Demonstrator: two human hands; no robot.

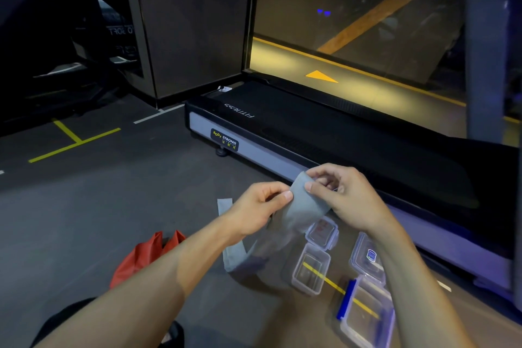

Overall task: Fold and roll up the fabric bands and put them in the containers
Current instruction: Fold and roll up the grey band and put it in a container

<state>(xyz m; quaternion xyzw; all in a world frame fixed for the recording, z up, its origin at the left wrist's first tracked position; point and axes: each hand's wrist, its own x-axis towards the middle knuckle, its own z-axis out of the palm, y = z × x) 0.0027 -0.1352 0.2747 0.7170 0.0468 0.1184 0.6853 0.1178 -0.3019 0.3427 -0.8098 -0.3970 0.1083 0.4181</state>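
Grey gym floor (118, 206), treadmill (324, 133)

Gym: treadmill (324, 133), taped floor (84, 206)

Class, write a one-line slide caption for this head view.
Both hands, left and right, pinch a grey band above clear containers beside a treadmill.

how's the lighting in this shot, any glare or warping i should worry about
Head view: dim overall, with the upper left nearly black; the hands and grey band are lit well enough to read; yellow glow and reflections show on the glass; wide-angle bending curves the treadmill edges; the clear containers look soft.
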